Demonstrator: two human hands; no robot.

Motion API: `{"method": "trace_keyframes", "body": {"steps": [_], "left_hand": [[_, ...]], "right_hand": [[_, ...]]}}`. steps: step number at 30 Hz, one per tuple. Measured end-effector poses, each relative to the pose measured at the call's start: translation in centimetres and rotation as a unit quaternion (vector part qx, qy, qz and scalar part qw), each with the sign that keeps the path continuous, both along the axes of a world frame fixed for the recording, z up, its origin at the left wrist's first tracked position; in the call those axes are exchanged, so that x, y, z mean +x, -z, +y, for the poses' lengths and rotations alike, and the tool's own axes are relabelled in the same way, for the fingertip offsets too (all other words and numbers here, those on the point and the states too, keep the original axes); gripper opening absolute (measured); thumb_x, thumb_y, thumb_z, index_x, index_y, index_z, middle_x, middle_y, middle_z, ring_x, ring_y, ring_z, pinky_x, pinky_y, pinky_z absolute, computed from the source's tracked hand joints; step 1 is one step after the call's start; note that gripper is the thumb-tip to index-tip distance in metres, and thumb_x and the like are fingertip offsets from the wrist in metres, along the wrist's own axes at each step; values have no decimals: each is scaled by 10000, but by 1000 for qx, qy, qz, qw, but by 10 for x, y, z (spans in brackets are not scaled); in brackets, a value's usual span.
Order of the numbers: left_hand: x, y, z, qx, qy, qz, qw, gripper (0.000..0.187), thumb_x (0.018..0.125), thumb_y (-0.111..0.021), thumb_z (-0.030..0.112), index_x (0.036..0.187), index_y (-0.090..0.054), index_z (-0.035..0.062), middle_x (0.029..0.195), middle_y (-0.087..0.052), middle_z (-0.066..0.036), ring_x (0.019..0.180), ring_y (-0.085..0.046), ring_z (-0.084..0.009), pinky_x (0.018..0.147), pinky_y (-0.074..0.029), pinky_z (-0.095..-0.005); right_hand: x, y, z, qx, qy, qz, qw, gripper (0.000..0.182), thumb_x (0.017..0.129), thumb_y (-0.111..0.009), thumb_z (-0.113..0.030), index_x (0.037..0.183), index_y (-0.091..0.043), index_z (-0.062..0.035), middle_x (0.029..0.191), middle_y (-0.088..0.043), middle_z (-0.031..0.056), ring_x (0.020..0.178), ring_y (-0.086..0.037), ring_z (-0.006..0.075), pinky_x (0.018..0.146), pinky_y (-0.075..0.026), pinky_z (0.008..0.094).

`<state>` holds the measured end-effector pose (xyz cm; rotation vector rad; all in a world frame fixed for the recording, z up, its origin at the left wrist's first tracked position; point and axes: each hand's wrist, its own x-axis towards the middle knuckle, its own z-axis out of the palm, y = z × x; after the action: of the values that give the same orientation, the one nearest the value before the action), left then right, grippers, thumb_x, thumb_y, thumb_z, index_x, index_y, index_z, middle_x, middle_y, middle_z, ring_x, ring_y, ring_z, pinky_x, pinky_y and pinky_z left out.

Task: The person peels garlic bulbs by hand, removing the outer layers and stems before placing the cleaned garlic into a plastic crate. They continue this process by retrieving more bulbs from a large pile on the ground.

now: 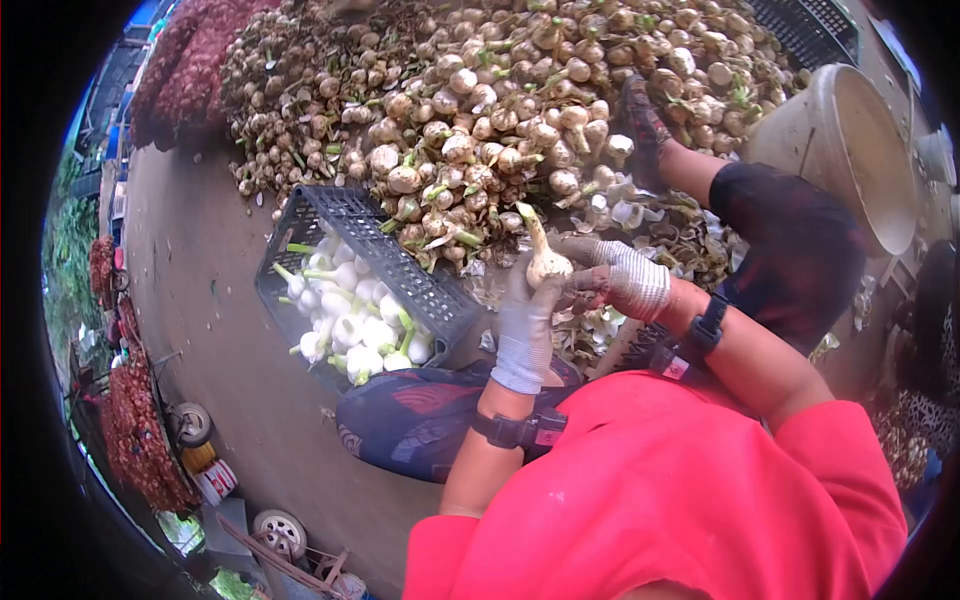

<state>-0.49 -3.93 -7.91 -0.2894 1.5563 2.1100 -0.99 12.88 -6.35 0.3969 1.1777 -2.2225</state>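
My left hand (pixel 525 325), in a whitish knit glove, grips a garlic bulb (pixel 548 266) from below, its green-tipped stem pointing up. The bulb's skin is brownish and soiled. From the other side, my right hand (pixel 625 280), gloved and dirty at the fingers, presses its bent fingertips against the same bulb. Whether a small tool sits between those fingers is hidden. To the left, a tilted black plastic crate (pixel 400 250) holds clean white garlic bulbs (pixel 350 310) with short green stems. Beyond both hands spreads a large heap of unpeeled garlic (pixel 480 130).
Peeled garlic skins (pixel 625 215) litter the ground between my legs. A pale plastic bucket (pixel 800 125) stands at the right beyond my bent knee. Red mesh sacks (pixel 190 70) lie at upper left, and another black crate (pixel 815 30) is at upper right. Wheeled carts (pixel 280 535) stand lower left.
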Motion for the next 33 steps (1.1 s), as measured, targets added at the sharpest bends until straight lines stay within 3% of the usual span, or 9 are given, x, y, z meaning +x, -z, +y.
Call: {"method": "trace_keyframes", "body": {"steps": [5, 7, 19, 21, 25, 27, 28, 29, 33], "left_hand": [[7, -50, 10, -93, 9, 53, 994, 518, 765, -683, 34, 1237, -470, 15, 1077, -534, -79, 943, -561, -179, 818, -488, -291], [10, -50, 5, -379, 94, 459, 798, 611, 649, -766, 41, 1194, -491, 40, 1074, -545, -130, 942, -571, -259, 814, -486, -336], [30, -83, -3, -382, 104, 494, 775, 570, 645, -774, 73, 1162, -544, 5, 1070, -537, -173, 893, -588, -283, 761, -499, -334], [35, -82, -11, -109, 91, 145, 979, 519, 708, -717, 67, 1182, -518, -9, 1046, -594, -171, 875, -596, -272, 789, -509, -362], [36, -69, -10, 212, -41, -231, 949, 446, 932, -498, 411, 1087, -573, -1, 817, -639, -60, 612, -608, -177, 465, -466, -270], [31, -84, -7, 38, -35, -131, 990, 397, 955, -469, 386, 1026, -597, 17, 736, -614, -34, 538, -571, -153, 414, -434, -278], [31, -83, -14, -215, -4, 60, 975, 341, 963, -461, 331, 1021, -597, 24, 740, -598, -20, 580, -544, -108, 480, -437, -243], [31, -79, -15, -271, -74, 237, 930, 246, 940, -492, 220, 1015, -596, 10, 738, -588, -9, 628, -513, -80, 552, -425, -222], [32, -73, 1, -311, 28, 356, 881, 155, 878, -592, 161, 866, -619, 9, 695, -581, -62, 573, -526, -144, 517, -398, -319]], "right_hand": [[12, -49, 19, 164, 11, 34, 986, 432, 870, -651, -287, 1161, -580, 25, 857, -639, 24, 651, -560, 59, 529, -436, 205], [18, -54, 17, 180, 28, 43, 982, 377, 852, -668, -311, 978, -646, 43, 772, -638, 23, 635, -556, 63, 540, -449, 226], [49, -73, 14, 184, -24, 63, 981, 184, 924, -536, -177, 951, -628, -20, 663, -566, 5, 540, -507, 78, 459, -416, 235], [52, -72, 15, 180, -18, 128, 975, 161, 914, -544, -159, 962, -628, -30, 649, -562, -2, 514, -488, 64, 443, -405, 225], [57, -78, 21, 85, -82, 99, 988, 154, 902, -554, -143, 970, -640, -36, 640, -564, -12, 482, -461, 42, 422, -381, 210], [57, -55, 25, -45, -66, 80, 994, 177, 894, -558, -139, 1008, -651, -40, 633, -566, -24, 455, -435, 27, 406, -358, 199], [60, -45, 20, 228, -41, 267, 935, 184, 896, -554, -146, 1007, -658, -43, 647, -575, -24, 471, -449, 27, 424, -365, 189], [53, -89, 16, 135, -28, 10, 990, 175, 901, -536, -129, 990, -660, -44, 666, -586, -15, 506, -468, 34, 459, -394, 193], [55, -89, 0, 199, -146, 115, 962, 181, 912, -505, -127, 969, -646, -30, 680, -593, 1, 597, -525, 73, 537, -457, 262]]}}
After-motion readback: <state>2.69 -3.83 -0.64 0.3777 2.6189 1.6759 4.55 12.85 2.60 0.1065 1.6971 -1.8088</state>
